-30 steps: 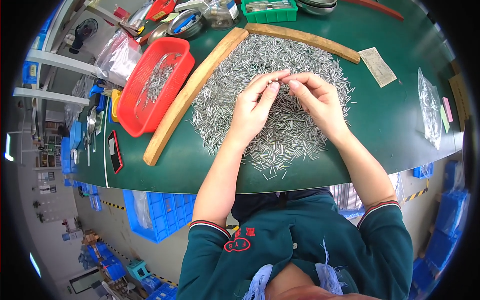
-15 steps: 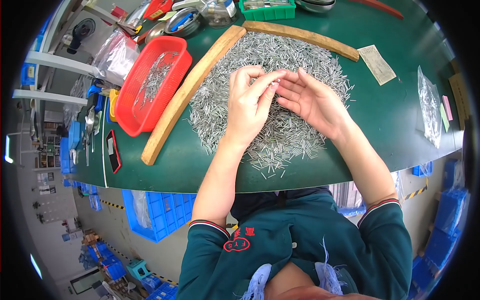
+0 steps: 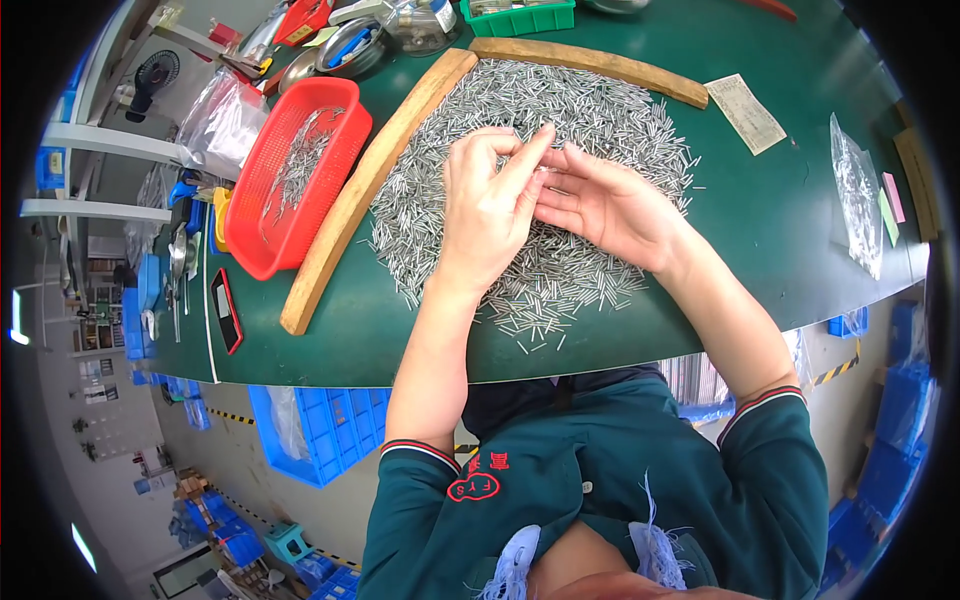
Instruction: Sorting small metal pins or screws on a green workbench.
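Both hands hover close together over a wide heap of short silvery metal pins (image 3: 560, 290). My left hand (image 3: 485, 215) is closed in a loose pinch, its forefinger reaching across toward the other hand. Something tiny and bright may be between its fingertips, too small to name. My right hand (image 3: 625, 215) is half cupped, fingers stretched and slightly bent, palm turned toward the left one. Nothing shows in the visible part of its palm; its fingertips meet or pass behind the left fingers.
Two wooden bars (image 3: 370, 200) (image 3: 600, 68) border the pins at left and back. Left stands a red basket (image 3: 245, 215) with thin metal pieces, near a phone (image 3: 227, 310). A paper slip (image 3: 745, 113) and plastic bag (image 3: 855, 200) lie right; a green tray (image 3: 520, 18) stands behind.
The left forefinger has straightened and lifted away from the thumb's tip. Both hands stay together above the pins; the whole view has shifted slightly.
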{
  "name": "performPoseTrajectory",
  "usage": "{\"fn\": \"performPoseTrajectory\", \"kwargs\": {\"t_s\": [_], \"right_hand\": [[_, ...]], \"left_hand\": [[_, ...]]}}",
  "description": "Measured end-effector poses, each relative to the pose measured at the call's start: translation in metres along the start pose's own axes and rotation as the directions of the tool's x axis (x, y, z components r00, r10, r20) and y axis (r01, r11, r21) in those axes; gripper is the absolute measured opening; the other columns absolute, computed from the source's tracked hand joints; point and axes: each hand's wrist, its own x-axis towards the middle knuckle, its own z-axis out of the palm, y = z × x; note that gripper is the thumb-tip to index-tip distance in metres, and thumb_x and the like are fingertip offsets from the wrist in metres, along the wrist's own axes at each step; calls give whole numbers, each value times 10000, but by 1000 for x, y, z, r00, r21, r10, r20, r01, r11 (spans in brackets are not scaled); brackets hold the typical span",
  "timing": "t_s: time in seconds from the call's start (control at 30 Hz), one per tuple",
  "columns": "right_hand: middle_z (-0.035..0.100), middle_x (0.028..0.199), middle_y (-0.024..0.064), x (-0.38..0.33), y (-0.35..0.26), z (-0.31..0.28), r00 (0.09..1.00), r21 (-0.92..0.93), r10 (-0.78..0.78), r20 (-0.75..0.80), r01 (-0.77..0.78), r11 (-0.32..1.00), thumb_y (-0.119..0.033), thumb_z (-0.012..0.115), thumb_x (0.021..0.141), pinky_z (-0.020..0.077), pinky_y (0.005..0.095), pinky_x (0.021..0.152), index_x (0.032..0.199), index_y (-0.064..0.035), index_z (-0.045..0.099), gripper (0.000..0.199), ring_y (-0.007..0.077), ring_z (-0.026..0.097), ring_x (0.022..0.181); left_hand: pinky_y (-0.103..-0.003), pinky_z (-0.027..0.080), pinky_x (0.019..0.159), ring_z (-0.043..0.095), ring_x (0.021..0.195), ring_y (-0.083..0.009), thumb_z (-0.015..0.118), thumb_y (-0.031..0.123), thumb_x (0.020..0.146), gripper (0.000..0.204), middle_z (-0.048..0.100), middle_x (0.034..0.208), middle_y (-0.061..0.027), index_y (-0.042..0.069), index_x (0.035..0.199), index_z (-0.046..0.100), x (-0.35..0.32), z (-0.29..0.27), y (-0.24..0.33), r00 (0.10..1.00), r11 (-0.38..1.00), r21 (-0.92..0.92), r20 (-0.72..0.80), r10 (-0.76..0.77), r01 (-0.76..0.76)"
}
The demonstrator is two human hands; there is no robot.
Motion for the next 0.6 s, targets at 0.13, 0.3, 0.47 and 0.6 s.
{"fn": "performPoseTrajectory", "kwargs": {"t_s": [0.13,0.3,0.47,0.6], "right_hand": [[561,1065,116,-2,1,2,993,-286,-92,-75,67,956,-260,481,928,484,325,892,1182,38,474,391,176,575,984],[566,1077,128,-3,0,2,998,-139,-54,-40,48,989,-211,467,933,489,323,885,1196,51,456,371,180,577,992],[494,1212,210,-1,-5,1,1000,62,-26,7,25,998,-78,423,917,455,346,950,1282,63,337,400,269,515,1128],[482,1223,228,1,-6,-6,999,207,3,40,-11,978,-9,398,905,469,350,946,1298,66,292,414,290,499,1149]], "left_hand": [[-364,378,809,477,916,-246,624,91,763,353,495,872,-54,108,1116,616,0,-1,1,1000,1000,-3,14,12,-12],[-347,381,790,442,872,-235,599,76,790,333,475,881,-68,105,1121,615,-3,-3,1,995,992,-81,15,-96,97],[-271,397,778,450,869,-170,548,65,863,292,465,909,-56,92,1147,606,-2,-6,2,983,979,-100,-12,-181,179],[-256,394,757,450,844,-152,549,69,869,285,461,900,-47,86,1148,604,-2,-6,2,977,974,-93,-25,-211,208]]}}
